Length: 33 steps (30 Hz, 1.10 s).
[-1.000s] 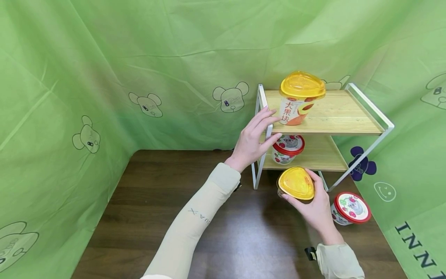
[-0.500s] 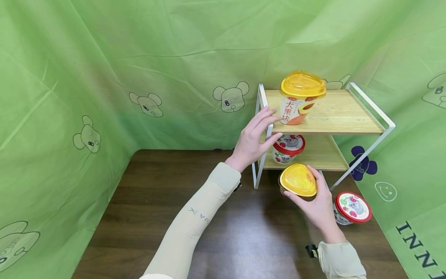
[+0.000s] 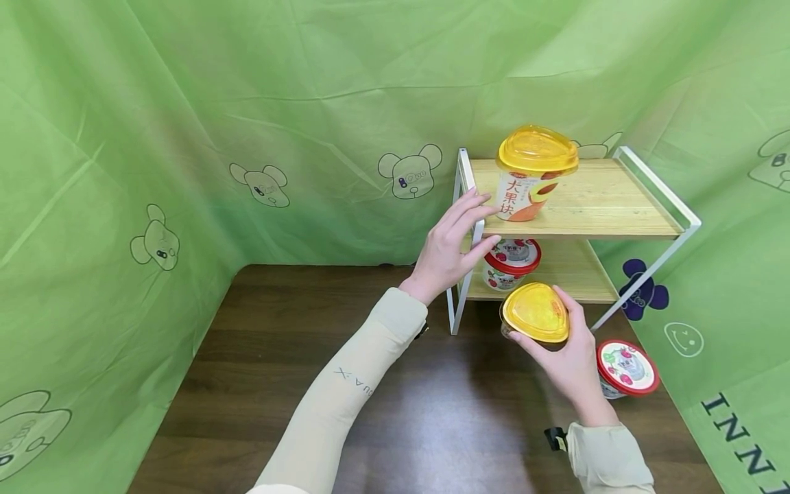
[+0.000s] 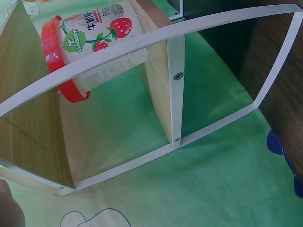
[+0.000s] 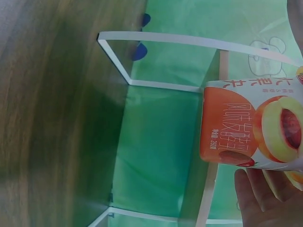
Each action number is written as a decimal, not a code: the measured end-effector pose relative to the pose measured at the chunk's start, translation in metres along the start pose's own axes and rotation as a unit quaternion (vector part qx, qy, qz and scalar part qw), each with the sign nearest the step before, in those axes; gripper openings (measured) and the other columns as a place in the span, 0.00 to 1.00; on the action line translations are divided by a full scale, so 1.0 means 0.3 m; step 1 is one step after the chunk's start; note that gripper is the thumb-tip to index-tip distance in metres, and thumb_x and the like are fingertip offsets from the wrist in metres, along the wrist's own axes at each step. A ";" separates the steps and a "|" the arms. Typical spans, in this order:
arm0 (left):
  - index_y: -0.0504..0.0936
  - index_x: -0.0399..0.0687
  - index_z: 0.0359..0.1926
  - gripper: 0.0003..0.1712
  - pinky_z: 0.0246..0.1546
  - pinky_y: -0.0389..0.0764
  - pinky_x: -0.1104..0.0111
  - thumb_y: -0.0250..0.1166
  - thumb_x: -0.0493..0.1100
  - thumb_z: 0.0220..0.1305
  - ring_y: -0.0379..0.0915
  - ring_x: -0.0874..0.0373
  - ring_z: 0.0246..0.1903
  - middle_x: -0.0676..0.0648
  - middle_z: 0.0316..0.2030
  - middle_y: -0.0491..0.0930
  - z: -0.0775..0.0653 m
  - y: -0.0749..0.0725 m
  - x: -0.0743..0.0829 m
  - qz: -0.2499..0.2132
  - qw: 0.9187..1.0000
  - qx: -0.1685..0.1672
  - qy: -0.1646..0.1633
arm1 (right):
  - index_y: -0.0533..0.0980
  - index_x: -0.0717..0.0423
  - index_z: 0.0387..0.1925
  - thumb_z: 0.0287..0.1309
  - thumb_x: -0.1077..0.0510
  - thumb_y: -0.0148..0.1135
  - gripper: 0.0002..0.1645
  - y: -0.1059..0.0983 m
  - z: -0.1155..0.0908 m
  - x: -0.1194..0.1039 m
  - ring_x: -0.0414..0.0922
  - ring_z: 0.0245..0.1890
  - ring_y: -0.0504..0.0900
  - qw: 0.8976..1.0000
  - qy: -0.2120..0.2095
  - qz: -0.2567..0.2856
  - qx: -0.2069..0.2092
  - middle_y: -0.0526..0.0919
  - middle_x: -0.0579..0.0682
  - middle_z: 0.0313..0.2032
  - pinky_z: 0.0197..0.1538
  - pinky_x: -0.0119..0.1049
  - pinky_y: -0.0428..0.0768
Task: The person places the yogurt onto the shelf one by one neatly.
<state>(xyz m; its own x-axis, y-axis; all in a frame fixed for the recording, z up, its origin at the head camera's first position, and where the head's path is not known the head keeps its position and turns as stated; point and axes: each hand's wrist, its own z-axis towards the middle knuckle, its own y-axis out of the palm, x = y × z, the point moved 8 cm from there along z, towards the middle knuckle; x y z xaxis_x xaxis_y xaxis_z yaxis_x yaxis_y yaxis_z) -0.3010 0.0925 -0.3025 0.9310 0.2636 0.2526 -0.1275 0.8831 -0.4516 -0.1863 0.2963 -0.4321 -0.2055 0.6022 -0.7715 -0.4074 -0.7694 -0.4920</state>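
Note:
My right hand (image 3: 575, 360) grips a yogurt cup (image 3: 535, 313) with a yellow lid, thumb on its near side and fingers on the far right side. It is raised in front of the shelf rack (image 3: 617, 202). Peaches are printed on that cup's side (image 5: 251, 130) in the right wrist view. My left hand (image 3: 441, 250), fingers nearly straight, is at the rack's upper left frame; whether it presses on the metal is unclear. A similar yellow-lidded yogurt cup (image 3: 524, 195) stands on the top board, close to my left fingertips.
On the lower board, at left, sits a red-lidded yogurt tub (image 3: 511, 264) with strawberries on it. Another red-lidded tub (image 3: 626, 369) stands on the dark wooden table (image 3: 308, 357), right of my right hand. Green cloth (image 3: 308, 137) hangs behind and at both sides.
My right hand has carried the yellow-lidded yogurt cup slightly up and to the right, toward the rack. My left hand and the other cups have stayed put.

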 end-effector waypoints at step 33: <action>0.79 0.40 0.60 0.24 0.73 0.56 0.65 0.71 0.43 0.67 0.53 0.54 0.75 0.40 0.66 0.73 -0.003 0.000 0.001 0.002 1.000 -0.003 -0.009 | 0.62 0.39 0.75 0.38 0.66 0.84 0.63 -0.096 0.040 -0.068 0.38 0.62 0.69 0.998 -0.025 0.028 0.056 0.73 0.47 0.66 0.62 0.24 0.67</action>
<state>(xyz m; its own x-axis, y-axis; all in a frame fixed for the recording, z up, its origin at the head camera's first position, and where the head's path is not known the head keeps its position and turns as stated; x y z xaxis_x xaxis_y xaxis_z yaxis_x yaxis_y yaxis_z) -0.3005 0.0924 -0.3031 0.9240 0.2746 0.2661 -0.1294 0.8794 -0.4582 -0.1811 0.3088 -0.3973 -0.2739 0.5714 -0.7736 -0.4897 -0.7752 -0.3991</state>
